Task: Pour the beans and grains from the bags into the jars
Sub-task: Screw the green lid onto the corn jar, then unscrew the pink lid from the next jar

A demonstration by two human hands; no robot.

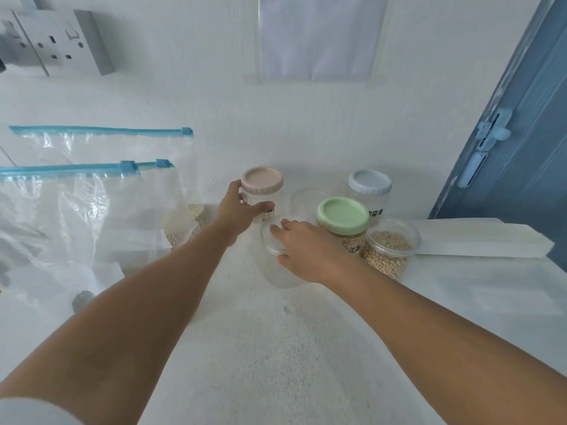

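I see my left hand [237, 210] curled round a clear plastic jar with a pink screw lid [261, 191]. My right hand [306, 251] grips the rim of an open, empty clear jar [277, 265] just beside it. A green-lidded jar [343, 223] and an open jar of pale beans [388, 248] stand right, clear blue-zip bags [92, 204] left.

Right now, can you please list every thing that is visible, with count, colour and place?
pink-lidded jar: 1, clear, back left of group
blue-lidded jar: 1, clear, back right
green-lidded jar: 1, grains inside, middle
open jar of beans: 1, clear, front right
empty open jars: 2, clear, front and back middle
zip bags: 2, clear, blue zips, left
wall socket: 1, grey, upper left
door: 1, blue, right
left hand: grips pink-lidded jar
right hand: holds front empty jar
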